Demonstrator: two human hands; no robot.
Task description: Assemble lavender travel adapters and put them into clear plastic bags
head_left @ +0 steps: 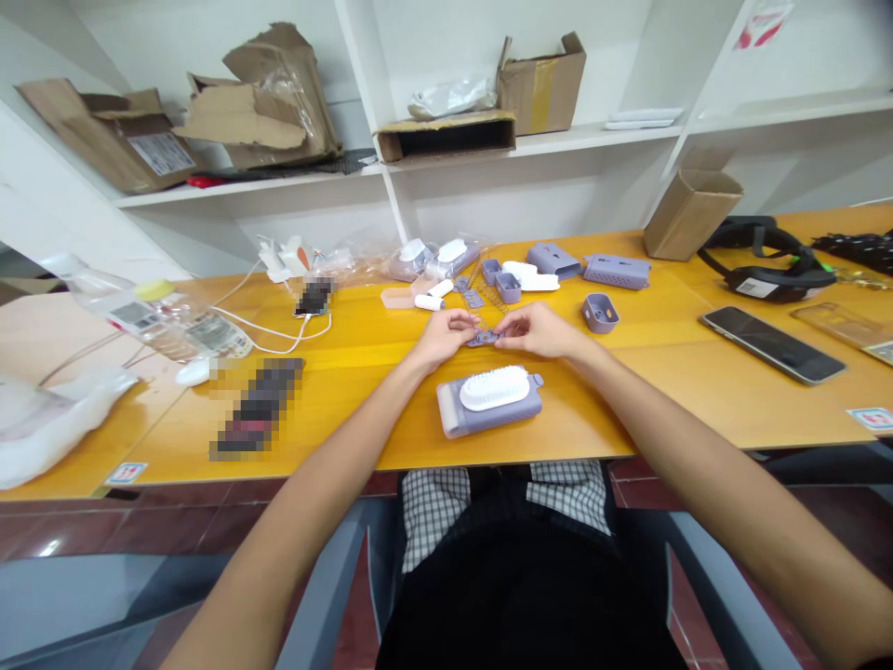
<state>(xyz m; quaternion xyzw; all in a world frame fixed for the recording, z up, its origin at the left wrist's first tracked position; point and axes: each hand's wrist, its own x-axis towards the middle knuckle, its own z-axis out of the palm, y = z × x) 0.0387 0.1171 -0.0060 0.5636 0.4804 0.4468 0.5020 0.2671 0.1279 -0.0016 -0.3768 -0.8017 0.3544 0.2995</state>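
"Plastic piece (484, 339), small and grey-lilac: where is it showing?"

"Near the middle of the frame, between the left hand (446, 337) and the right hand (539, 331). Whether it is touching the yellow surface (327, 372), I'm not managing to tell."

"How are both hands gripping?"

"Each is pinching, thumb against fingers: the left hand is taking the piece's left end, the right hand its right end. The fingers are covering much of it."

"And the handling?"

"I'm judging it light and fairly stiff, probably a little slippery where it is smooth. Its thin outline is suggesting that bending is the main risk, so I'm favouring a soft pinch at both ends, without squeezing across the middle."

"What is lying nearby?"

"Just below it in the frame, a white oval pad (495, 388) is sitting on a grey body (492, 424); right of centre, an open cup (601, 322) is resting apart."
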